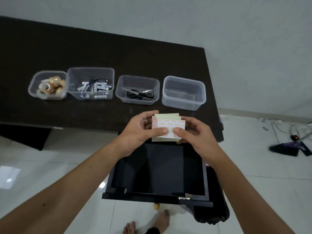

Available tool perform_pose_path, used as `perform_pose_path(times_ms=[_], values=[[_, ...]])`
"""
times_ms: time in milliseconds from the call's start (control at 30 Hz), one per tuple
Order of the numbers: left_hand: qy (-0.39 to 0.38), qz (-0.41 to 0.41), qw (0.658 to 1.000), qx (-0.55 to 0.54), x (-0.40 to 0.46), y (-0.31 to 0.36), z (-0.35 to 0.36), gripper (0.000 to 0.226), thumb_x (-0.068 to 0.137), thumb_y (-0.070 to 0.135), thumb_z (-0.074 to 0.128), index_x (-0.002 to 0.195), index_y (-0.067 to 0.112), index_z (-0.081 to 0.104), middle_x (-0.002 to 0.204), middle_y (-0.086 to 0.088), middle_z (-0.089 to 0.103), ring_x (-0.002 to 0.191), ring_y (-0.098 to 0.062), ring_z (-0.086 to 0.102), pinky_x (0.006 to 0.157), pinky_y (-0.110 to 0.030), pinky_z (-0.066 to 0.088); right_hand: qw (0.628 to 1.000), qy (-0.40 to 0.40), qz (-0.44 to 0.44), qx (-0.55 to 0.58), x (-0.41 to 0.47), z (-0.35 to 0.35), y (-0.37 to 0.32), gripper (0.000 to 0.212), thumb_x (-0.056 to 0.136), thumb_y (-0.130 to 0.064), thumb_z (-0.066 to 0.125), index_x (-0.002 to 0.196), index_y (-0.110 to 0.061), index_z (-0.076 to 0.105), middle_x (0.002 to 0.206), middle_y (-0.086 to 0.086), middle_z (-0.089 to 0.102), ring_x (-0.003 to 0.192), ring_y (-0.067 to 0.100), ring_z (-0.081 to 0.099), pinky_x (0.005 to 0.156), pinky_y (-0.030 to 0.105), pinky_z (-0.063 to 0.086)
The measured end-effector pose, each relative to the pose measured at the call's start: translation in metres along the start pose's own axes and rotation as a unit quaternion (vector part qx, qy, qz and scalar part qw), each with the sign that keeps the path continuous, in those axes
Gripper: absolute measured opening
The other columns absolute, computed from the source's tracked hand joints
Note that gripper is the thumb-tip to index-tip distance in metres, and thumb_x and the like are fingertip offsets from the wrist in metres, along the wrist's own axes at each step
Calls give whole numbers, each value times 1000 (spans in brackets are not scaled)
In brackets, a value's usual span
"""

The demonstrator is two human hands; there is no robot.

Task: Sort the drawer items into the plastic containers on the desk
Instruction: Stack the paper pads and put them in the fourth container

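Holding small stack of pastel sticky-note pads [167, 127] in left hand [140, 130] and right hand [194, 134], above open black drawer [162, 168]. I advise squaring stack, then lowering into empty clear plastic container [184, 92] on counter [101, 53].

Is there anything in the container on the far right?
No, the rightmost container shows only its bare clear bottom, unlike the other three.
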State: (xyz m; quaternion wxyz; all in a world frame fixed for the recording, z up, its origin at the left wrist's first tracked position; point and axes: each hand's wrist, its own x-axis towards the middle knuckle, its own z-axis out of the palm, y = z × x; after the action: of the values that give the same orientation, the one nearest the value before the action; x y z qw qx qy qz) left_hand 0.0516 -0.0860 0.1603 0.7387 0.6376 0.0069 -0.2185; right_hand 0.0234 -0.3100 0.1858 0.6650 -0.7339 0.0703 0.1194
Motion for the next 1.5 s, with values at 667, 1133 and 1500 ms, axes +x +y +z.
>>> perform_pose_path(times_ms=[667,1133,1500], values=[[26,-11,992,123,191,56,33,58,95,24,79,147,13,57,133,0,73,125,-15,68,112,-44,53,994,16,17,-111,176,-86,-34,41,94,-34,76,132,-26,64,120,-14,71,107,4,72,85,28,64],[-4,-149,948,280,223,45,41,48,99,19,71,139,20,46,126,-2,66,118,-21,64,106,-45,54,948,-79,84,-295,210,-95,-36,22,98,-33,72,118,-33,61,105,-20,63,95,3,64,86,30,59],[23,-179,929,323,224,51,49,55,96,16,74,143,21,45,130,-3,64,120,-23,63,107,-45,54,940,-58,87,-325,211,-89,-39,51,97,-29,74,145,-19,57,134,0,69,116,15,65,89,26,51]])
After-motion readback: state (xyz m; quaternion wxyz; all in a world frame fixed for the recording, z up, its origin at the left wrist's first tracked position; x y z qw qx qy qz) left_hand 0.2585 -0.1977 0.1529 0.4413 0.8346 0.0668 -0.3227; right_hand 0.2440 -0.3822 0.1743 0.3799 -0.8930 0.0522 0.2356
